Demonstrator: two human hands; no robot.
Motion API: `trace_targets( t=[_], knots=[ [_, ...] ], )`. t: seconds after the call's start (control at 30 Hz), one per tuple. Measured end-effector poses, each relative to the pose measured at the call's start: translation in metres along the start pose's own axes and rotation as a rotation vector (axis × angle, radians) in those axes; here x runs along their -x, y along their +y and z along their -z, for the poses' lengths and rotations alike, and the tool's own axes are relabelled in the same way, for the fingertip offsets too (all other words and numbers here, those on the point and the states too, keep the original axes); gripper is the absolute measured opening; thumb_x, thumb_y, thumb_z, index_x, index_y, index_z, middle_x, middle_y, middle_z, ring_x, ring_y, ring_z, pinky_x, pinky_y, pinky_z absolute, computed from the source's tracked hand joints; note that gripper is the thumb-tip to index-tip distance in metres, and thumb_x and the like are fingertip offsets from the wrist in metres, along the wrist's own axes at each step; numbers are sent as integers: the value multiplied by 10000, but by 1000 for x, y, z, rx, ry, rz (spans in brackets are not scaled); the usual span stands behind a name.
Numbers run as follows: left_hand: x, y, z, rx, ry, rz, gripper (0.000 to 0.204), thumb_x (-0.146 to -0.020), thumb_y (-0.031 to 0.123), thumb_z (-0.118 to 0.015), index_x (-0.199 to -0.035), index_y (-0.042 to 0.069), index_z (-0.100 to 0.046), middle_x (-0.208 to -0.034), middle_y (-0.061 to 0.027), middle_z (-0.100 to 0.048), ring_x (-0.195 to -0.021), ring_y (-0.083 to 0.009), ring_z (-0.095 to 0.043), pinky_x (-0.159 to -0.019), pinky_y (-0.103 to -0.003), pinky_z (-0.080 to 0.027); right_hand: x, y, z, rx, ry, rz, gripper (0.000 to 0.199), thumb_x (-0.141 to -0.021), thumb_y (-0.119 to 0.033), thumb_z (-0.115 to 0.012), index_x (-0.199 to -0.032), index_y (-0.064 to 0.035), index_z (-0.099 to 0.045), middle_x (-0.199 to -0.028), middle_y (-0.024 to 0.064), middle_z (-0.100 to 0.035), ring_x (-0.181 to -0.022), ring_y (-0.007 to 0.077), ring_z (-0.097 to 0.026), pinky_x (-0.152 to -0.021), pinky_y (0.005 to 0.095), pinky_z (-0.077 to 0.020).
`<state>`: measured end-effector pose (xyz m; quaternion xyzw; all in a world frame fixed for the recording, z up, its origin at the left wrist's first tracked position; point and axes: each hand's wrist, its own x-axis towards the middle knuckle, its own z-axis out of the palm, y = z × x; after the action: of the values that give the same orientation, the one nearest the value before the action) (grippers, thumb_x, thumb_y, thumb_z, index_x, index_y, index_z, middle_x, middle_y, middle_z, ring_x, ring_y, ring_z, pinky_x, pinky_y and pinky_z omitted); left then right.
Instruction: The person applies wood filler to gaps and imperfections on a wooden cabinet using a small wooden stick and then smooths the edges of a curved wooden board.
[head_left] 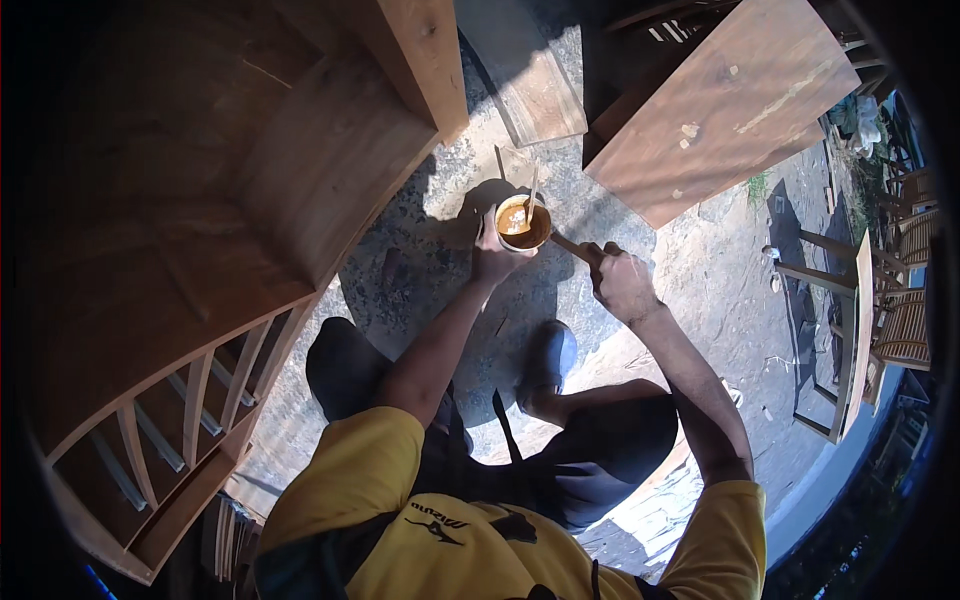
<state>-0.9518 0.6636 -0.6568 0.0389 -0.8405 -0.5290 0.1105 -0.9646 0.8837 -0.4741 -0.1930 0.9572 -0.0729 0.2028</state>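
Observation:
My left hand (492, 256) is wrapped round a small round tub (545, 214) and holds it up over the ground. Inside the tub is an orange-brown paste (515, 222) with paler lumps. A thin stick (533, 190) stands in the paste and leans on the far rim. My right hand (626, 285) is closed round a wooden handle (572, 246) that points left at the tub's side. The far end of this handle is at or behind the tub, so its tool kind cannot be made out.
At the left stands a large wooden cabinet (330, 160) with slatted lower openings. A wooden panel (720, 110) leans at the far right, near a board (540, 100) on the concrete ground (420, 290). Several wooden chairs (905, 330) stand along the right edge.

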Motion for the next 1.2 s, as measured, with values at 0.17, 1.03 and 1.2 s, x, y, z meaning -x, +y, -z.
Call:
trace_targets(
  t=[0.17,1.03,1.2],
  knots=[
    [-3,-54,1,47,-161,139,984,-608,277,-939,-1412,106,-398,-1265,-164,-623,-1161,-393,-631,-935,-470,-548,-67,-20,-51,193,-108,69,271,-927,-116,-533,-1136,-73,-701,-1023,152,-709,-942,323,-727,-796,438,-595],
    [-53,-56,66,-150,-297,203,654,-745,251,-875,-1278,-2,-593,-1193,-230,-697,-1087,-349,-697,-943,-411,-554,-106,7,-69,-204,-178,-136,279,-761,-187,-721,-1027,-211,-805,-957,136,-757,-934,307,-729,-877,422,-578],
    [-123,-35,151,-393,-433,170,331,-866,280,-761,-1020,-1,-679,-957,-179,-747,-910,-313,-734,-820,-403,-573,-74,36,-74,-635,-196,-300,303,-796,-102,-662,-1072,-98,-788,-850,133,-745,-683,229,-722,-651,349,-595]
  ],
)
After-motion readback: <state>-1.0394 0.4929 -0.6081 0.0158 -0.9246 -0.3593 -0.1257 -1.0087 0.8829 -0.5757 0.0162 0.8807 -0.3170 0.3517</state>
